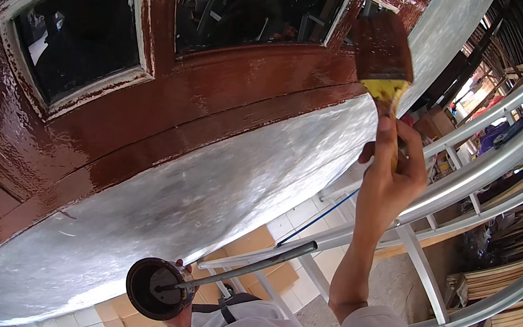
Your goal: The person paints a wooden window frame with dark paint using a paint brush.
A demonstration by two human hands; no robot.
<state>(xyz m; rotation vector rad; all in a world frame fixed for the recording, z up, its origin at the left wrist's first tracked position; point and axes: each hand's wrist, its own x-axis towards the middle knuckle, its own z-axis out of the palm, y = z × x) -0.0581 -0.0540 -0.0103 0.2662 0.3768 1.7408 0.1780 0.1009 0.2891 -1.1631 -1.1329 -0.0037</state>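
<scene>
My right hand grips the handle of a wide paintbrush with a yellow-smeared ferrule. Its dark red-brown bristles point up in front of the right end of a wooden window frame; I cannot tell if they touch it. Glossy red-brown paint coats much of that frame. Low in the view, my left hand holds a round paint can, partly hidden behind it. The can is tilted, its mouth showing dark inside. A grey metal rod slants out of the can's mouth.
Below the frame runs a grey plastered wall. Whitish edging borders the left glass pane. An aluminium ladder spans the right side, close to my right arm. Cardboard lies on the tiled floor, and wood strips are stacked farther right.
</scene>
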